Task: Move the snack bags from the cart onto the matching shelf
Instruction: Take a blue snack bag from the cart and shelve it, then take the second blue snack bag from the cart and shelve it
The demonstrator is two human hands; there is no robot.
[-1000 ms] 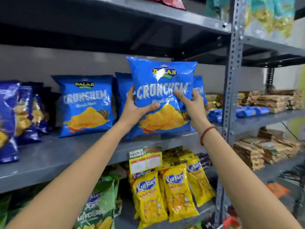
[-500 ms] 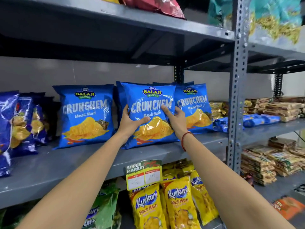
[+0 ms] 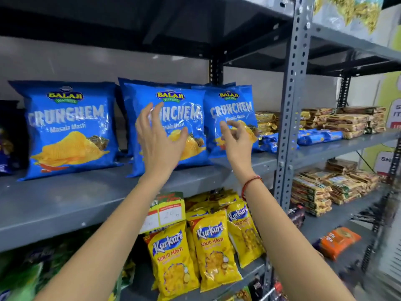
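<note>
Three blue Crunchem snack bags stand upright on the grey shelf [image 3: 65, 205]. The middle bag [image 3: 191, 109] leans back against others behind it, with a matching bag to its left [image 3: 67, 127] and one to its right [image 3: 233, 109]. My left hand [image 3: 158, 144] hovers in front of the middle bag, fingers spread, holding nothing. My right hand [image 3: 236, 142] floats just in front of the gap between the middle and right bags, fingers loosely apart and empty. The cart is out of view.
Yellow Kurkure bags [image 3: 214, 246] and a price tag [image 3: 167, 211] fill the shelf below. A perforated grey upright post [image 3: 290, 105] divides the racks. Stacked brown packets [image 3: 347, 120] and blue packs [image 3: 319, 135] lie to the right. Dark blue bags [image 3: 6, 135] stand far left.
The blue bag went from held in the air to standing on the shelf. Both hands have let go of it and drawn back slightly, fingers now apart.
</note>
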